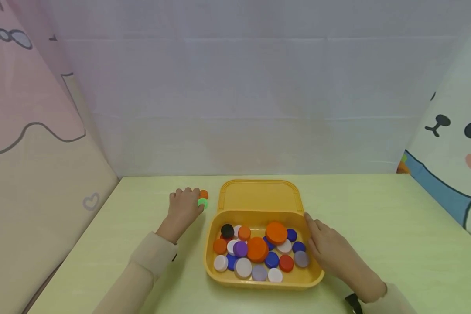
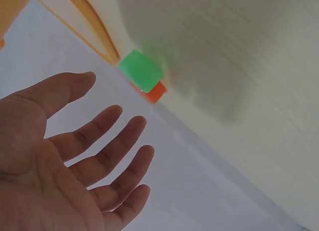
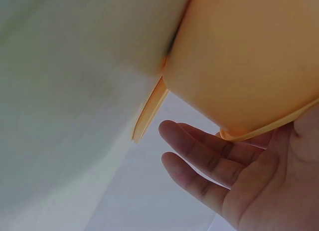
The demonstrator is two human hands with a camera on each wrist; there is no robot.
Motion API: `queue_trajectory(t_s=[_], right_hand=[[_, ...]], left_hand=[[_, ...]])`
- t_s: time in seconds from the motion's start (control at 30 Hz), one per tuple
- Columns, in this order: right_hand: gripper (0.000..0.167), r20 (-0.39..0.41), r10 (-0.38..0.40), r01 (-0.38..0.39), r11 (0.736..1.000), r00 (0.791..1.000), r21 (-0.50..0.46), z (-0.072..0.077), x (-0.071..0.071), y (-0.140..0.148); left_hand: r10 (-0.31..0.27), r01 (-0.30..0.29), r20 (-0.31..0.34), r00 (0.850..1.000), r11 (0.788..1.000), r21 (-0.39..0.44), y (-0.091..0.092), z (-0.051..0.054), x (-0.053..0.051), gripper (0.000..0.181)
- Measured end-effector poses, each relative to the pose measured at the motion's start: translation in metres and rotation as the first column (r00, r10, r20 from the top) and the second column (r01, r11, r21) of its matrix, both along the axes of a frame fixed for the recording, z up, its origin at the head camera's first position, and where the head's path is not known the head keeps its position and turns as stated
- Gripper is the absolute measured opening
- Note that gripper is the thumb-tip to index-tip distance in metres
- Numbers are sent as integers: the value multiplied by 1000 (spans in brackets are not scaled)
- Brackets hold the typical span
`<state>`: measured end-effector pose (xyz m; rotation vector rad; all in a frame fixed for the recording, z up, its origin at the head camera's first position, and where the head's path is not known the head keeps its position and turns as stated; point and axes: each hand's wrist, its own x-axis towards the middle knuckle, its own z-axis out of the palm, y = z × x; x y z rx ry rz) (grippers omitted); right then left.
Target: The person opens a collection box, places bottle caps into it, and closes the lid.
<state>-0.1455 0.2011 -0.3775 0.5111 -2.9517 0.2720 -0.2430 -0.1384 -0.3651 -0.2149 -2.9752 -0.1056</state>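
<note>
My left hand (image 1: pixel 185 205) is held over the table with spread, relaxed fingers, beside a green cap (image 2: pixel 141 71) and an orange cap (image 2: pixel 156 93). In the left wrist view a gap shows between its fingertips and both caps, which stand one behind the other. A yellow plastic box (image 1: pixel 264 285) holds several round caps in orange, blue, white, red, purple, grey and black. My right hand (image 1: pixel 331 250) rests at the box's right rim, its fingers fairly straight along the outside. Its thumb is partly hidden in the right wrist view.
The box's yellow lid (image 1: pixel 259 196) lies behind it on the pale table (image 1: pixel 377 226). A light cloth wall (image 1: pixel 259 96) rises at the back edge. Printed cartoon panels flank the table on the left (image 1: pixel 35 183) and on the right (image 1: pixel 455 174).
</note>
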Motion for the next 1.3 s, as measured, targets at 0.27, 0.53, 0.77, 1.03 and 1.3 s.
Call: queue_trajectory(t_s=[0.27,0.53,0.77,1.03,1.3], right_hand=[[52,-5,-8,8,1000,1000,-1,-2,1,0],[52,-14,-6,6,1000,1000,-10,-2,1,-1],[52,-24,-2,2,1000,1000,-4,-3,0,1],[52,-38,-1,1,1000,999,-9,-3,-1,1],[52,-36,4,-5,1000,999,-12,-3,-1,1]], left_hand=[[47,-42,62,997,995,-91,0,-15,-16,37],[57,-49,95,994,995,-88,-1,-20,-20,37],[52,-46,89,995,997,-66,-3,-26,-24,36],[62,-57,89,994,996,-62,-3,-26,-25,37],[58,-55,74,996,997,-48,-3,-20,-19,39]])
